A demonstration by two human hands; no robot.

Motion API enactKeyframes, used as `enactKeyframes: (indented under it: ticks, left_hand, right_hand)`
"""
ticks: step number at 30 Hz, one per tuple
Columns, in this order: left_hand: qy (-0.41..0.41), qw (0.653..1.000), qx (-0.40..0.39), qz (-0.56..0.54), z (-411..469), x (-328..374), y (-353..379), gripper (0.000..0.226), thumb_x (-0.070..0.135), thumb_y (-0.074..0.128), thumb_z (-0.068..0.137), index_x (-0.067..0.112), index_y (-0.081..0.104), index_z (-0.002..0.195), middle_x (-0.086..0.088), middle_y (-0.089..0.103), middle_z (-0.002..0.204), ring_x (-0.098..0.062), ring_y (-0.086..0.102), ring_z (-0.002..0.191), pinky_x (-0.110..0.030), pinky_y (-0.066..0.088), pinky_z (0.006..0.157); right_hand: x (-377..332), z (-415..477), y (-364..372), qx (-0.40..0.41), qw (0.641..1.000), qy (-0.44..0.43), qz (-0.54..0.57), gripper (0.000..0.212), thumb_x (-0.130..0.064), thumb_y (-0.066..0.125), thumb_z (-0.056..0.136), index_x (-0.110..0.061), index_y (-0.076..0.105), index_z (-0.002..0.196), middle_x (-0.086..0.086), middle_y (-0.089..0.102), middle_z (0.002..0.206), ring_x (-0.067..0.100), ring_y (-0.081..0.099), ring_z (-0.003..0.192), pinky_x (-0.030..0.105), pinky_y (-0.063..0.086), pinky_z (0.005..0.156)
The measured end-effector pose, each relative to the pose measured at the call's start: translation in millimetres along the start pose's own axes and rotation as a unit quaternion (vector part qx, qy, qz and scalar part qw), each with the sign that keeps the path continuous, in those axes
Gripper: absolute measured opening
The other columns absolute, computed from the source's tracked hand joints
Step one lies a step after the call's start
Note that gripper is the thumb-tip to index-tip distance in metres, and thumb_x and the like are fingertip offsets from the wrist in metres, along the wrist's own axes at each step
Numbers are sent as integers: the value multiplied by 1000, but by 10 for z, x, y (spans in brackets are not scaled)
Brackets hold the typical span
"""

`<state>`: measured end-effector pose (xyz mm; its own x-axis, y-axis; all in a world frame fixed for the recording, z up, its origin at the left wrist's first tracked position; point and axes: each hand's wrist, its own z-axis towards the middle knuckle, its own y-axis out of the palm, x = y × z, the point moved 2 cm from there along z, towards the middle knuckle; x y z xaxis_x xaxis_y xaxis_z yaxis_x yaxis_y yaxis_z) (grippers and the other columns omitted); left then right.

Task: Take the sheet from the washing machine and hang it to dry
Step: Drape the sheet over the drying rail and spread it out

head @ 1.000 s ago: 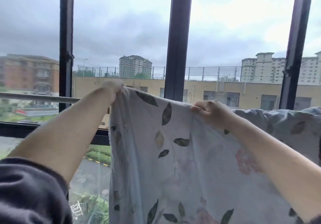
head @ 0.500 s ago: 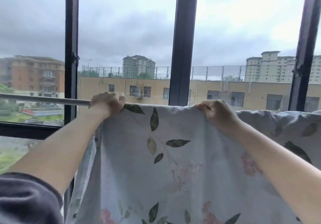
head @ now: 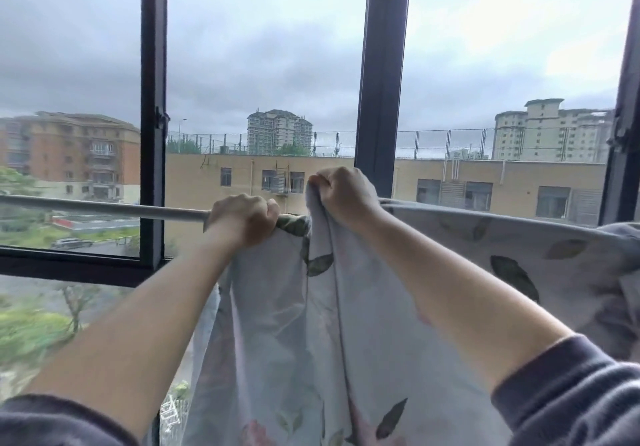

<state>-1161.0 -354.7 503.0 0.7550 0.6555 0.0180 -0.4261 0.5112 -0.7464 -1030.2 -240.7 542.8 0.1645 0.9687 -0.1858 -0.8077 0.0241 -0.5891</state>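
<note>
Sheet [head: 346, 324], pale with a leaf and flower print, hangs over a grey rail [head: 104, 207] across the middle of the frame, before a dark-framed window [head: 379, 82]. Its top edge runs along the rail toward the right edge, and its body falls to the bottom centre. The left hand [head: 244, 218] is curled over the rail, gripping the sheet's edge there. Just to its right, the right hand [head: 343, 192] pinches a bunched fold lifted above the rail. Dark sleeves [head: 571, 393] fill both lower corners.
</note>
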Motion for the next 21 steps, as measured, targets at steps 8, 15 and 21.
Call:
enactKeyframes:
  ticks: [8, 15, 21]
  left_hand:
    - [45, 999, 25, -12, -51, -482, -47, 51, 36, 17, 99, 17, 42, 59, -16, 64, 85, -32, 60, 79, -36, 48, 76]
    - [-19, 999, 38, 12, -159, -1246, -140, 50, 35, 21, 100, 12, 51, 67, -19, 65, 89, -30, 54, 78, -36, 42, 76]
    - [-68, 997, 29, 2, -188, -1680, -141, 45, 36, 22, 99, 15, 47, 69, -20, 65, 94, -33, 57, 88, -38, 44, 80]
  right_hand:
    - [-155, 111, 403, -111, 988, 72, 80, 44, -25, 47, 96, -16, 52, 54, -2, 54, 56, 12, 47, 54, 26, 32, 51]
    - [-81, 55, 367, -171, 977, 123, 26, 34, -31, 48, 94, -8, 70, 82, 8, 69, 93, 24, 61, 88, 30, 47, 75]
    - [-13, 72, 354, -190, 972, 135, -12, 33, -35, 49, 93, -14, 74, 94, 5, 71, 99, 20, 62, 92, 32, 51, 85]
